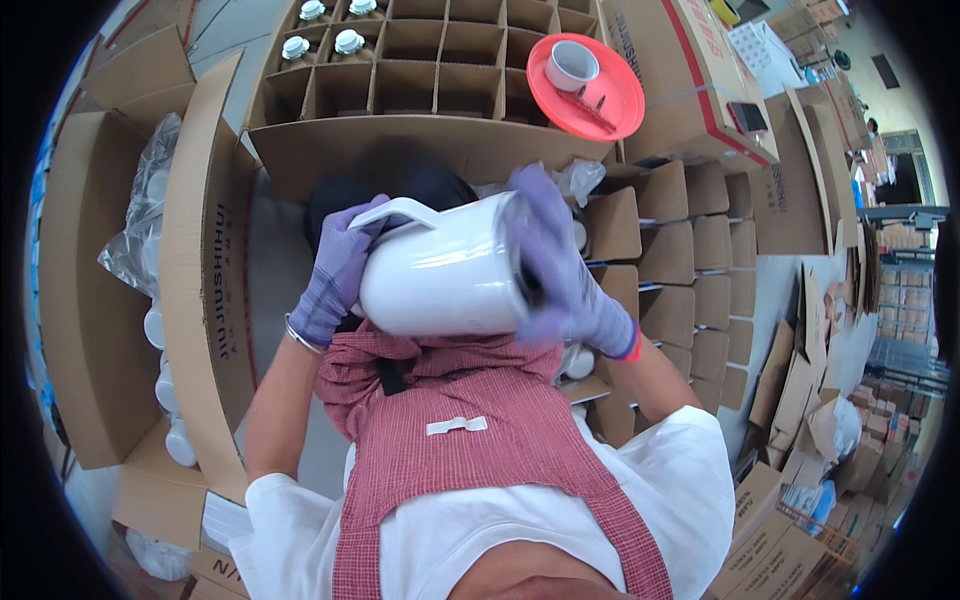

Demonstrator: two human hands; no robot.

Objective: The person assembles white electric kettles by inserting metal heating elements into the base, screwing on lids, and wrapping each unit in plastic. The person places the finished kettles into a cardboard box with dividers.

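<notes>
A glossy white jug (440, 275) with a loop handle lies on its side above my lap, its dark opening toward the right. My left hand (345, 255), in a purple knit glove, is closed around the jug's base end beside the handle. At the opening is my right hand (560, 260), gloved the same way and smeared by motion. It partly covers the rim, and its fingers cannot be made out. Beneath the jug, a red checked apron (460, 400) covers my lap.
A divided carton (420, 95) ahead holds several white-capped bottles (349, 41). On its right corner rests a red plate (625, 90) with a white cup (572, 66) and small dark pieces. An open carton (215, 300) with white items stands left; cardboard dividers (665, 240) stand right.
</notes>
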